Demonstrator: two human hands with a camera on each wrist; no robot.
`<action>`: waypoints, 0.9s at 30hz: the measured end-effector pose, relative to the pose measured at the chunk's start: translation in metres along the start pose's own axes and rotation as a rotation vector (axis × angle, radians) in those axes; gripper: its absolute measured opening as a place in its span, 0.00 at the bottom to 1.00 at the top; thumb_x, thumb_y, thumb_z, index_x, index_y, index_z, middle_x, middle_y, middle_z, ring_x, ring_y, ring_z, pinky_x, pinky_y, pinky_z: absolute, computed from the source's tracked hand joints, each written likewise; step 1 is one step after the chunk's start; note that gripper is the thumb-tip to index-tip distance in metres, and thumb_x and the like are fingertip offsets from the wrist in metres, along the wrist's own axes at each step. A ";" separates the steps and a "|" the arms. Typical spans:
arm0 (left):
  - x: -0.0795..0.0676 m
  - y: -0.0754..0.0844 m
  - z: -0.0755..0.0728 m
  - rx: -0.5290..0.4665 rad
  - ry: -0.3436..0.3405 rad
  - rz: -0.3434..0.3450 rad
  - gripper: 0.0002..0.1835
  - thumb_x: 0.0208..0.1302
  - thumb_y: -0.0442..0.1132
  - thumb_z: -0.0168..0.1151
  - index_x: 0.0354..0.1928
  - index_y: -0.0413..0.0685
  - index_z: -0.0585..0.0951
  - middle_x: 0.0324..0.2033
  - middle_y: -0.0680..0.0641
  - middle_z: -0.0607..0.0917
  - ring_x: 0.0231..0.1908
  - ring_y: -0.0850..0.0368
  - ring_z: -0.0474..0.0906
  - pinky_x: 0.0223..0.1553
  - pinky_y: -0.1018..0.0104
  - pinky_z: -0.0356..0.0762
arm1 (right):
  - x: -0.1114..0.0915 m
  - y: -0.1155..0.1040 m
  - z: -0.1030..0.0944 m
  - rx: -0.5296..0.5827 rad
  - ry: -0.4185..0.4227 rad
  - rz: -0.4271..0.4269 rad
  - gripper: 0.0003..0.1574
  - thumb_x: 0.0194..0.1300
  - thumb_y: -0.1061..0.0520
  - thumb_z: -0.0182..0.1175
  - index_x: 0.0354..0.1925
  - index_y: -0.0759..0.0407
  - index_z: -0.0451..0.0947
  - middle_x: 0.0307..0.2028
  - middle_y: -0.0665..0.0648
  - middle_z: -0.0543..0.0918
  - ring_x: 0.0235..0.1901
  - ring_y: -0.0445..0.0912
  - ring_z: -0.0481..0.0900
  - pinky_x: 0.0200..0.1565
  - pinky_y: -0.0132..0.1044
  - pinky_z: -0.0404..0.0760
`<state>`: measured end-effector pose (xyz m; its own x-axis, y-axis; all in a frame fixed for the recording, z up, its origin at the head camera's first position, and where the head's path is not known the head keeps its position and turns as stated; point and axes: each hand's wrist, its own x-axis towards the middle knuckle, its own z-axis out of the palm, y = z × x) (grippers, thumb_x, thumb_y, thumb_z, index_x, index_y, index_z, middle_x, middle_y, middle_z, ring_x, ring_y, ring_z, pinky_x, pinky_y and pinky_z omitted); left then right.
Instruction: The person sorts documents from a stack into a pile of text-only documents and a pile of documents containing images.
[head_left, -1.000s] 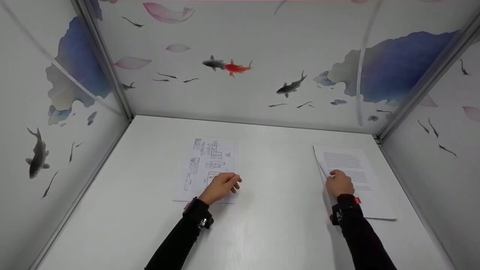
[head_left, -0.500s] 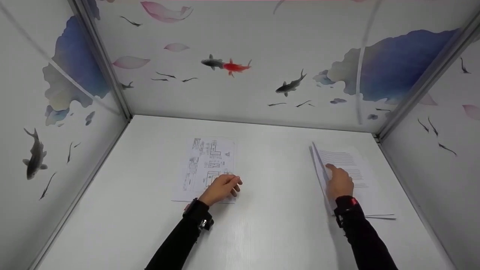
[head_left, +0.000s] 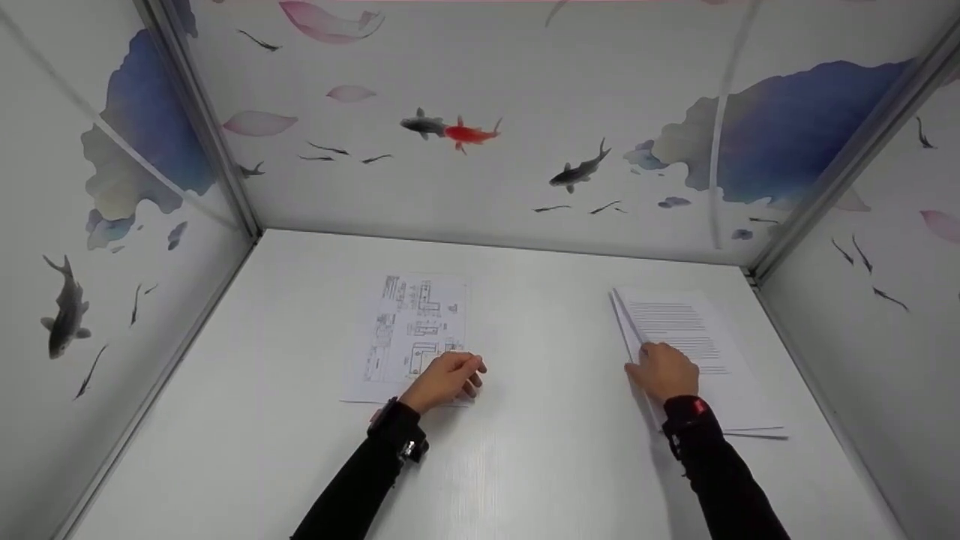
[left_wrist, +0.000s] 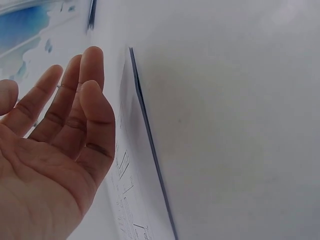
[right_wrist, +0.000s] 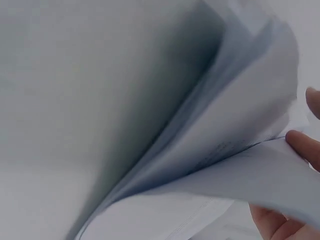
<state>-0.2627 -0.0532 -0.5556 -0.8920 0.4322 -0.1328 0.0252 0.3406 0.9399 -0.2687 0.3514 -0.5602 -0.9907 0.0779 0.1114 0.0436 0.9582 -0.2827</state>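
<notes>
In the head view my right hand [head_left: 663, 372] is at the left edge of a stack of printed paper [head_left: 675, 322]. The right wrist view shows lifted sheets [right_wrist: 250, 175] fanned apart and curving between its fingers, some fingers above a sheet and others beneath it. Part of that hand is outside the right wrist view. My left hand [head_left: 444, 379] hovers over the lower right of sheets with technical drawings [head_left: 382, 337], fingers loosely bent and holding nothing. In the left wrist view its palm faces the camera, beside the raised edge of the drawing sheets [left_wrist: 150, 135].
Both paper stacks lie on a white table [head_left: 525, 450]. White panels with painted fish, petals and blue patches enclose it on the left, back [head_left: 480, 195] and right, joined by grey metal corner posts [head_left: 202, 120].
My right hand has shifted slightly left along the stack, and its thumb now shows at the left edge. The stack's upper sheets have lifted and moved left. The left hand stays nearly still.
</notes>
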 end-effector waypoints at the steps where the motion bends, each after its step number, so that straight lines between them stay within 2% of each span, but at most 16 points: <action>1: 0.000 0.000 0.000 -0.002 -0.002 0.001 0.23 0.76 0.51 0.48 0.49 0.38 0.82 0.37 0.42 0.86 0.35 0.50 0.86 0.39 0.57 0.82 | 0.000 -0.001 0.000 -0.008 0.002 0.003 0.27 0.60 0.50 0.65 0.50 0.70 0.79 0.38 0.69 0.84 0.33 0.58 0.81 0.34 0.57 0.80; 4: -0.001 0.000 0.001 -0.006 0.000 0.000 0.24 0.76 0.52 0.48 0.49 0.38 0.82 0.37 0.41 0.86 0.35 0.50 0.86 0.39 0.57 0.82 | -0.001 -0.003 0.000 -0.027 0.022 -0.004 0.23 0.59 0.55 0.63 0.47 0.71 0.78 0.34 0.69 0.82 0.30 0.58 0.79 0.32 0.57 0.79; 8: -0.001 -0.001 0.001 -0.017 0.003 0.000 0.24 0.76 0.52 0.48 0.49 0.38 0.82 0.37 0.40 0.86 0.36 0.48 0.86 0.39 0.56 0.82 | -0.001 0.000 -0.001 0.018 0.052 -0.015 0.16 0.60 0.60 0.56 0.43 0.71 0.78 0.31 0.67 0.83 0.28 0.58 0.79 0.30 0.55 0.78; 11: -0.002 -0.001 0.001 -0.026 0.002 0.008 0.24 0.76 0.52 0.49 0.49 0.37 0.82 0.38 0.39 0.86 0.37 0.45 0.86 0.39 0.54 0.82 | -0.001 0.007 -0.001 0.069 0.063 -0.017 0.20 0.62 0.61 0.52 0.49 0.72 0.78 0.37 0.71 0.84 0.31 0.61 0.82 0.33 0.57 0.79; 16: -0.002 -0.001 0.002 0.002 -0.018 0.035 0.21 0.76 0.49 0.48 0.48 0.37 0.82 0.37 0.39 0.86 0.36 0.45 0.86 0.36 0.58 0.81 | -0.001 0.020 0.001 0.102 0.066 -0.015 0.26 0.63 0.65 0.49 0.60 0.69 0.74 0.45 0.75 0.83 0.36 0.65 0.83 0.36 0.59 0.79; 21: -0.002 0.000 0.004 0.035 -0.031 0.041 0.19 0.76 0.47 0.50 0.48 0.39 0.82 0.37 0.39 0.86 0.35 0.46 0.85 0.31 0.65 0.77 | -0.005 0.015 0.003 0.076 0.090 -0.016 0.28 0.62 0.69 0.49 0.61 0.66 0.73 0.42 0.76 0.82 0.35 0.67 0.82 0.33 0.59 0.78; 27: -0.001 0.002 0.009 0.039 -0.043 0.043 0.18 0.75 0.47 0.51 0.48 0.40 0.82 0.37 0.39 0.86 0.35 0.43 0.85 0.27 0.66 0.75 | -0.008 0.000 0.004 0.025 0.164 -0.059 0.32 0.58 0.74 0.51 0.62 0.66 0.72 0.36 0.75 0.82 0.33 0.67 0.80 0.29 0.60 0.78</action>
<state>-0.2572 -0.0455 -0.5567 -0.8694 0.4823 -0.1072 0.0809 0.3530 0.9321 -0.2610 0.3497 -0.5648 -0.9571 0.0672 0.2818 -0.0197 0.9554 -0.2947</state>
